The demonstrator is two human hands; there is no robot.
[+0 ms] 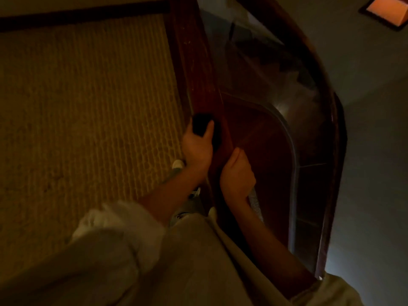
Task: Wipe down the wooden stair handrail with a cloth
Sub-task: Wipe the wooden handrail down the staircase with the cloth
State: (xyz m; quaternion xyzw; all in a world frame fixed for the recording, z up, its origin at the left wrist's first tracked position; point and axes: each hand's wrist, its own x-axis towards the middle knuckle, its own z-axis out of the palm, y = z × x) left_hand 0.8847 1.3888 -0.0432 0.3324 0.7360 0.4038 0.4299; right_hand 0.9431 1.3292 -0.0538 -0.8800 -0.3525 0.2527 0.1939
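1. Handrail [194, 62], head view: dark reddish wood. It runs from the top centre of the frame down toward the person's body, and scuff marks show on its upper face. Light is very dim.
2. Cloth [202, 125]: a dark wad lying on top of the handrail about halfway down the frame. Its colour and weave cannot be made out.
3. Left hand [196, 146]: fingers and thumb are curled round the cloth, holding it against the rail's top. The forearm is bare, with a pale sleeve [114, 219] pushed up near the elbow.
4. Right hand [237, 173]: it sits just beside and below the left hand, apart from it. It is clamped on the rail with fingers wrapped over the far edge and thumb pointing up along the wood. It does not touch the cloth.
5. Left of the rail: beige ribbed carpet [88, 107]. A light shoe [178, 164] shows beside the left wrist.
6. Right of the rail: a curved pale edge [289, 140] bends downward, with dark wood inside the bend. Whether the edge is glass or trim, I cannot tell.
7. Far right: grey floor [375, 162] well below. An orange-lit framed patch [386, 9] is in the top corner.
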